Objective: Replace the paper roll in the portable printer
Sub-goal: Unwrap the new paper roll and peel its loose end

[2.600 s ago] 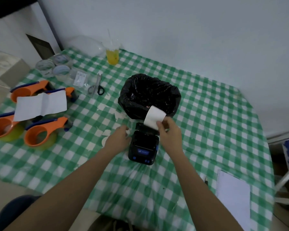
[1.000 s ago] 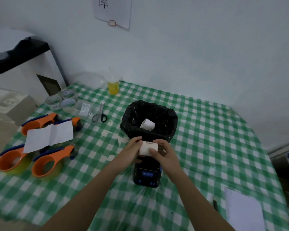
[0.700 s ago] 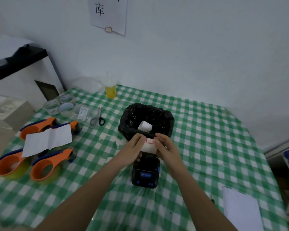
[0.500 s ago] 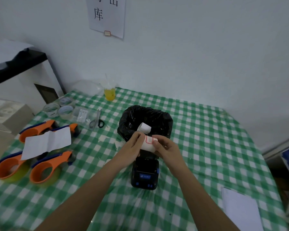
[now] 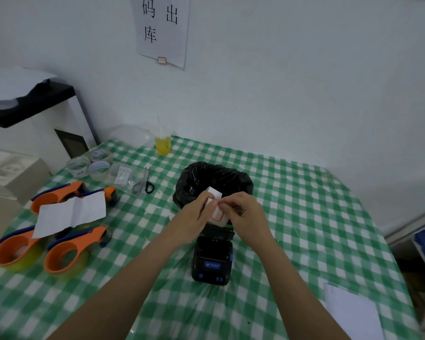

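A small black portable printer (image 5: 212, 258) with blue buttons sits on the green checked tablecloth, its lid open toward the far side. Just above its open end I hold a white paper roll (image 5: 217, 215) with a red-outlined label. My left hand (image 5: 194, 217) grips the roll from the left. My right hand (image 5: 243, 214) pinches the roll's top edge with thumb and forefinger. Behind them stands a bin lined with a black bag (image 5: 214, 180), and a white piece of paper (image 5: 214, 192) shows inside it.
Three orange tape dispensers (image 5: 66, 251) and a white sheet (image 5: 70, 214) lie at the left. Scissors (image 5: 142, 185), tape rolls (image 5: 96, 165) and a yellow drink cup (image 5: 163, 143) sit further back. A white paper (image 5: 351, 312) lies at the near right edge.
The strip I held over the bin went into it. Both hands then took the paper roll and raised it slightly above the printer; my right fingers moved to its top edge.
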